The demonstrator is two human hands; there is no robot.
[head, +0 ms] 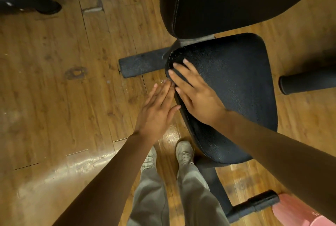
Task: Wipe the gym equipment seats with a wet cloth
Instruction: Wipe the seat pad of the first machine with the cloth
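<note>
Right hand [195, 94] lies flat and open on the seat [236, 98]; left hand [156, 111], also open, hovers beside its edge. No cloth shows. Bare palms could merely smear the grime.

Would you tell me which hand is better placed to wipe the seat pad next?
Right hand: it lies flat on the seat pad. The left hand is beside its edge.

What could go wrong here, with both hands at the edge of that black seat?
No cloth shows: the right hand lies flat on the seat and the left hand is straight-fingered beside its edge, so the pad may get rubbed bare-handed rather than wiped wet. The shoes stand close to the frame's floor bar, a possible trip. The glossy floor could get slippery if water drips.
</note>
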